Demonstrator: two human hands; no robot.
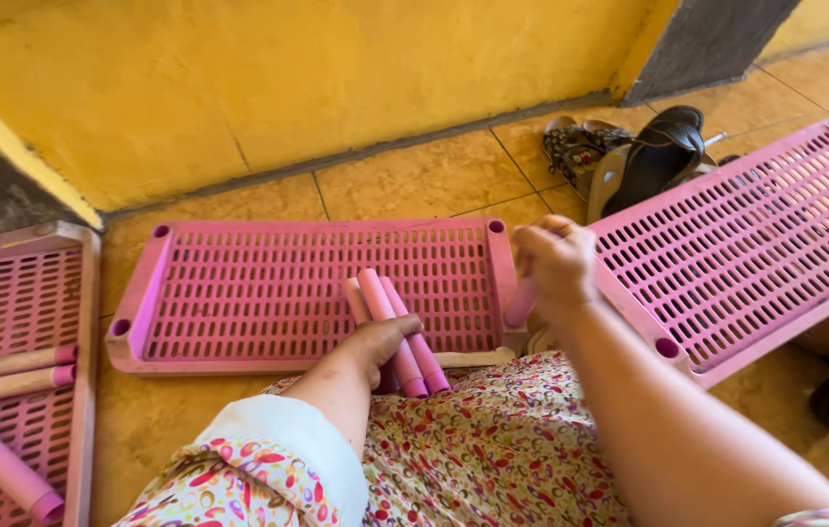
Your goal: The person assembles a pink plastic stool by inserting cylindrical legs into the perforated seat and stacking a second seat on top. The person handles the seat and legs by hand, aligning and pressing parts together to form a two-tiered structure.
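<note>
Tiled floor (414, 181) | left hand (375, 342) grips pink tubes (400, 327) | right hand (556, 263) closed around one pink tube (520, 304)

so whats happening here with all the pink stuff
A person sits on the tiled floor among pink slotted shelf panels. The left hand grips a bundle of pink tubes resting over the middle panel. The right hand holds one more tube at the corner of the right panel. More tubes lie on a third panel at left; sandals sit by the wall.
</note>
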